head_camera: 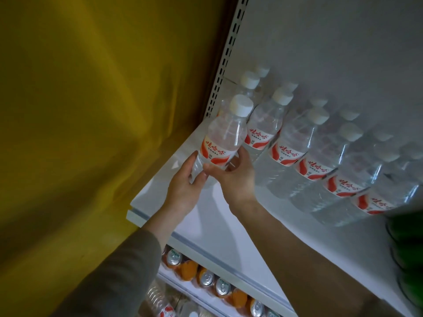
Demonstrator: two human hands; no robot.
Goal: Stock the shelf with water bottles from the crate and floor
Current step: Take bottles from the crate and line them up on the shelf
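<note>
Left hand (186, 179) and right hand (233, 175) both clasp one water bottle (223, 143), upright on white shelf (206, 216), beside stocked bottle row (320, 156)

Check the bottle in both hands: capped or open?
Capped. The held bottle has its white cap on, gripped low by the left hand and right hand.

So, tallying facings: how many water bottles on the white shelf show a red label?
6: the held bottle, between left hand and right hand at the shelf's left end; five standing bottles lined up rightward. Back bottles hide their labels.
</note>
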